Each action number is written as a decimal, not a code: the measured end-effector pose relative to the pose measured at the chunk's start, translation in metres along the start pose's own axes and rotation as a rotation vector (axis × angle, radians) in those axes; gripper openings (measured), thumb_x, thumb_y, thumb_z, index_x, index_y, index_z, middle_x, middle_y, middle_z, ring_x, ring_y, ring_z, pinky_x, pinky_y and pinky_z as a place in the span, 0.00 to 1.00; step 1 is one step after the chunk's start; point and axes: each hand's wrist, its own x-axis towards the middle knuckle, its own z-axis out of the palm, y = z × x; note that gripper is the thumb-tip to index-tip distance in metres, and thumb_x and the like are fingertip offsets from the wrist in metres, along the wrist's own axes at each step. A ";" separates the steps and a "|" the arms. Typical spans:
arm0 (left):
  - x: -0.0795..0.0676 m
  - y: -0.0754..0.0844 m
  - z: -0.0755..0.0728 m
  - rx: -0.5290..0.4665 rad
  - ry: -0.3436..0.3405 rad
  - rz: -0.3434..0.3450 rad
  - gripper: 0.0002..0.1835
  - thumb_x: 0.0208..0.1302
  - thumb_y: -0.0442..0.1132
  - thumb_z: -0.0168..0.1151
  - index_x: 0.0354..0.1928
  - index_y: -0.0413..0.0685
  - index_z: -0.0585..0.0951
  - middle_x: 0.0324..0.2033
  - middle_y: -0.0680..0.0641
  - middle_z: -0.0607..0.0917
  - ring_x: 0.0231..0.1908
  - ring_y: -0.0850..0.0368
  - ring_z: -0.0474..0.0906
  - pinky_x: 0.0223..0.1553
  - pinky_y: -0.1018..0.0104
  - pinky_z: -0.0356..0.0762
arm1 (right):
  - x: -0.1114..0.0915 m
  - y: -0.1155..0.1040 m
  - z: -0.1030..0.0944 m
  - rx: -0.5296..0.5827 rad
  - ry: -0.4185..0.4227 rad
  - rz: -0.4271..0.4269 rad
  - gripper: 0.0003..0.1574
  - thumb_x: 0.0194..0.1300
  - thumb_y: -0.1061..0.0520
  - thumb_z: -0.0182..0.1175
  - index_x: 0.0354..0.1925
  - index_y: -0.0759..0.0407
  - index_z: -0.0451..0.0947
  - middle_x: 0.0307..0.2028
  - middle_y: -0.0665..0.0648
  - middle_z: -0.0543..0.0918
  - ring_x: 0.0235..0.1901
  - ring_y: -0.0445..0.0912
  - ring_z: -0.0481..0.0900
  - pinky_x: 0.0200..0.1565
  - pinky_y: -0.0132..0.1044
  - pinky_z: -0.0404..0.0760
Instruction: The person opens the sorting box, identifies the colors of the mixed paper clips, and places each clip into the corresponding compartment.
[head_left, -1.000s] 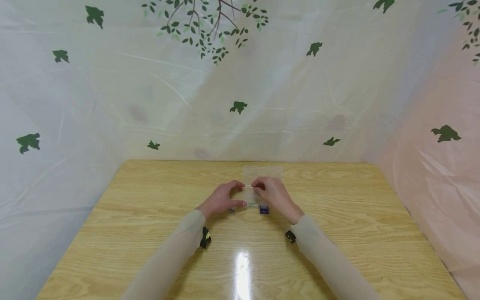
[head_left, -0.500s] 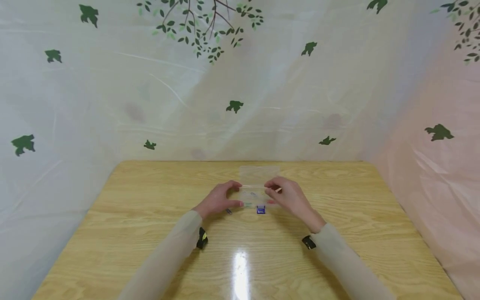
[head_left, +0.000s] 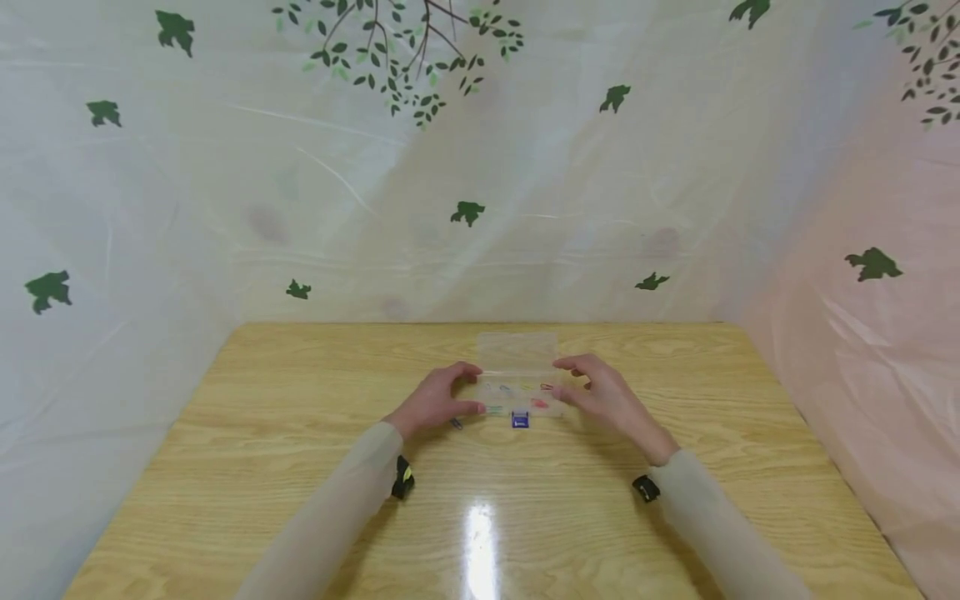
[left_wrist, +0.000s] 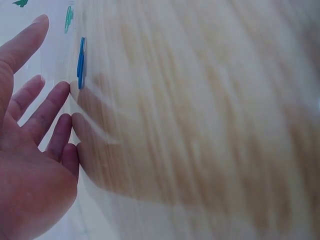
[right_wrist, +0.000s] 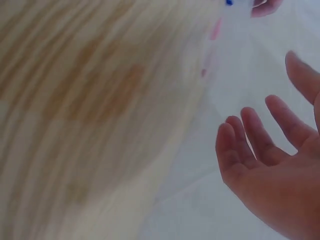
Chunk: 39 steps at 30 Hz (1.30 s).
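A clear plastic box [head_left: 517, 397] lies on the table, its transparent lid [head_left: 517, 350] folded back. Colored paper clips sit in its compartments, among them green ones [head_left: 493, 409] and a pink-red bunch [head_left: 539, 403]. My left hand [head_left: 437, 396] is at the box's left end, thumb by the front corner and fingers by the back corner. At the right end, my right hand [head_left: 603, 398] spreads thumb and fingers, with the thumb near the rim; contact is unclear. A blue paper clip [left_wrist: 81, 63] lies on the table near the left thumb.
A small dark blue tab [head_left: 521, 420] is at the box's front edge. Wooden tabletop [head_left: 480, 483] surrounds the box. Behind it hangs a pale sheet [head_left: 360, 225] with green leaf and bird prints.
My right hand has moved right along the box from its middle to its right end, and its pinched fingers have spread. My left hand has stayed at the left end.
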 end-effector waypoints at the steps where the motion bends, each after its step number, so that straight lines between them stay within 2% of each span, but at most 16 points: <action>1: 0.000 0.000 0.000 0.000 -0.003 -0.002 0.33 0.63 0.45 0.76 0.68 0.46 0.75 0.61 0.45 0.82 0.66 0.45 0.73 0.73 0.49 0.63 | 0.001 0.002 -0.001 0.004 -0.016 0.014 0.31 0.70 0.53 0.70 0.65 0.65 0.77 0.61 0.65 0.79 0.58 0.62 0.77 0.55 0.59 0.81; 9: 0.003 -0.001 -0.004 -0.003 -0.017 0.006 0.33 0.64 0.45 0.75 0.68 0.46 0.75 0.61 0.44 0.82 0.66 0.45 0.73 0.73 0.49 0.63 | 0.004 0.013 -0.002 0.001 -0.135 0.099 0.38 0.68 0.51 0.71 0.70 0.64 0.73 0.66 0.68 0.76 0.62 0.63 0.74 0.63 0.62 0.74; 16: 0.004 -0.001 -0.005 0.009 -0.027 0.005 0.33 0.65 0.46 0.74 0.69 0.46 0.74 0.61 0.45 0.81 0.67 0.45 0.72 0.73 0.49 0.63 | 0.009 0.017 -0.001 -0.013 -0.193 0.118 0.42 0.67 0.47 0.72 0.71 0.63 0.71 0.66 0.66 0.77 0.62 0.63 0.76 0.64 0.62 0.73; 31: -0.005 0.003 -0.007 0.046 -0.025 -0.009 0.36 0.67 0.48 0.72 0.74 0.48 0.71 0.66 0.45 0.79 0.70 0.44 0.70 0.74 0.47 0.61 | 0.008 0.019 -0.002 -0.024 -0.204 0.126 0.39 0.68 0.50 0.71 0.71 0.63 0.71 0.64 0.64 0.79 0.60 0.60 0.77 0.64 0.59 0.74; 36: -0.012 0.000 -0.015 0.006 0.015 -0.009 0.31 0.70 0.45 0.69 0.72 0.47 0.74 0.67 0.46 0.78 0.69 0.46 0.71 0.72 0.48 0.66 | 0.008 0.020 -0.002 -0.024 -0.208 0.113 0.40 0.68 0.50 0.71 0.71 0.64 0.71 0.63 0.65 0.80 0.60 0.60 0.78 0.64 0.59 0.74; 39: -0.017 -0.003 -0.021 -0.031 0.022 0.015 0.25 0.73 0.41 0.66 0.68 0.44 0.77 0.65 0.44 0.80 0.66 0.45 0.74 0.69 0.49 0.71 | 0.007 0.020 -0.002 -0.028 -0.207 0.101 0.40 0.68 0.51 0.71 0.71 0.65 0.71 0.61 0.64 0.81 0.59 0.60 0.78 0.64 0.59 0.74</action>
